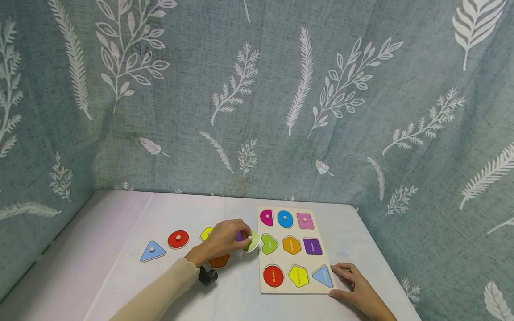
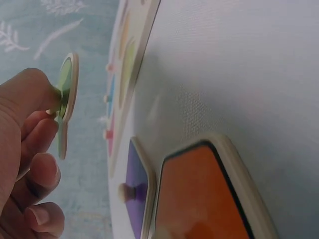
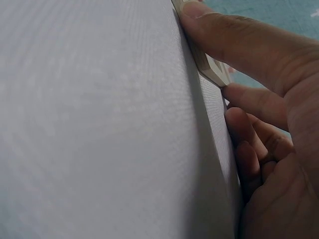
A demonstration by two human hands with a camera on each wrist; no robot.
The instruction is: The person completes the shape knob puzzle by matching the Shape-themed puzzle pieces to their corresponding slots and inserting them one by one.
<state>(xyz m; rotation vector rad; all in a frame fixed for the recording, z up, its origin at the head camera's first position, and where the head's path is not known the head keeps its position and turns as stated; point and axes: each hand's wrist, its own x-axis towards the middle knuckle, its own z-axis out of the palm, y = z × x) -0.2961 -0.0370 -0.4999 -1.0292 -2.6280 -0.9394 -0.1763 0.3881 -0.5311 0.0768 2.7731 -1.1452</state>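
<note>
My left hand (image 1: pixel 229 237) pinches the small knob of a green heart-shaped puzzle piece (image 1: pixel 252 241), held just left of the board. In the left wrist view the heart piece (image 2: pixel 67 94) is lifted off the table, turned edge-on. The wooden puzzle board (image 1: pixel 281 254) lies flat, with a green heart recess (image 1: pixel 269 244) nearest the piece. At the board's near right corner my right hand (image 1: pixel 355 287) grips the edges between thumb and forefinger. The right wrist view shows that thumb (image 3: pixel 234 42) against the board's rim, the other fingers curled beside it.
Knobbed pieces in magenta (image 1: pixel 267 217), blue (image 1: pixel 285 219) and pink (image 1: pixel 305 220) fill the board's far row. Left of it lie a blue triangle (image 1: pixel 152 252), a red circle (image 1: pixel 178 239), a yellow piece (image 1: pixel 206 233), an orange piece (image 2: pixel 199 194) and a purple piece (image 2: pixel 138 184).
</note>
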